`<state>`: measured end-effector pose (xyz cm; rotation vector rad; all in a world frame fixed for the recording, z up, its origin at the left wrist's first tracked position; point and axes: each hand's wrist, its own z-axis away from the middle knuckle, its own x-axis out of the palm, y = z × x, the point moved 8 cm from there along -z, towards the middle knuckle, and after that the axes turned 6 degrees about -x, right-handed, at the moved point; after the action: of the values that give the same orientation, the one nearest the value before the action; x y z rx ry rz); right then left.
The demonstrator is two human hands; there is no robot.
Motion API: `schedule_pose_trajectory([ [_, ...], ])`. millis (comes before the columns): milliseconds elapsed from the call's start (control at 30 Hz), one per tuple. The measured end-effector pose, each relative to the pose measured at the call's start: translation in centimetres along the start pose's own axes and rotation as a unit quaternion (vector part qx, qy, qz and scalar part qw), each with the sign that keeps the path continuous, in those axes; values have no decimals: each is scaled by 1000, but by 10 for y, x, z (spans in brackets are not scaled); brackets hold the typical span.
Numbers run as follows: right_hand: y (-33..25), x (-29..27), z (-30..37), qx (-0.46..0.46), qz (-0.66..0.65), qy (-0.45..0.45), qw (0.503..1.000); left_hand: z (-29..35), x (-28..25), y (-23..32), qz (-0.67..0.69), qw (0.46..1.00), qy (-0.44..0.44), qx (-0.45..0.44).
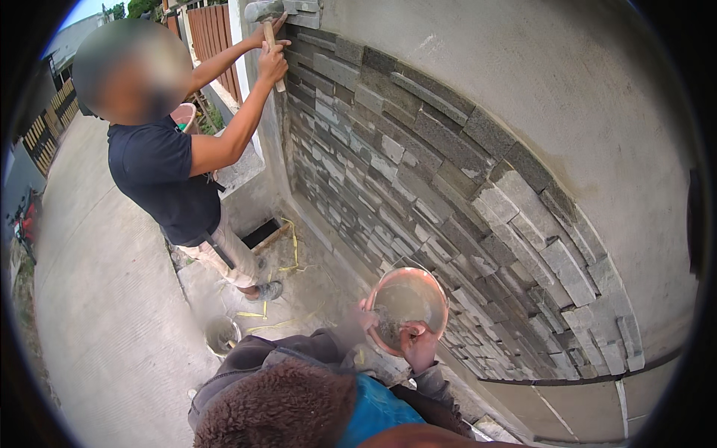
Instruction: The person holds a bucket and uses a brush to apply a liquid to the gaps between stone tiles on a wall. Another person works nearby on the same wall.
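An orange-pink bucket (pixel 445 305) with a wire handle stands or is held close to the stone wall, with wet grey mortar (pixel 409 300) inside. My left hand (pixel 366 316) grips its rim on the left side. Over the near right rim, my right hand (pixel 418 345) dips into the bucket with curled fingers. Whatever those fingers hold is too small to make out. Beside the bucket rises the wall's cladding of stacked grey stone strips (pixel 441 160).
A person (pixel 160 160) at the left holds a wooden-handled mallet (pixel 273 52) against the wall's upper stones. Another bucket (pixel 222 334) sits on the ground near my left side. Yellow strap (pixel 294 243) lies by a dark floor opening (pixel 261 232). Bare plaster (pixel 597 97) adjoins the stones.
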<state>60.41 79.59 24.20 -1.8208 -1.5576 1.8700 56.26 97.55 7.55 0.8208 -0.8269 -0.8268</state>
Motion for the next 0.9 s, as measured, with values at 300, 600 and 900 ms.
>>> schedule_pose_trajectory([
  [300, -13, -14, 1, -53, -77, 56, 994, 34, -6, 22, 32, 991, 81, -103],
  [600, -45, -14, -25, -57, -17, 98, 993, 0, -19, 50, -54, 993, 27, -98],
  [900, -60, -3, -60, -18, -70, 176, 982, -17, -26, 112, -118, 989, -15, -83],
])
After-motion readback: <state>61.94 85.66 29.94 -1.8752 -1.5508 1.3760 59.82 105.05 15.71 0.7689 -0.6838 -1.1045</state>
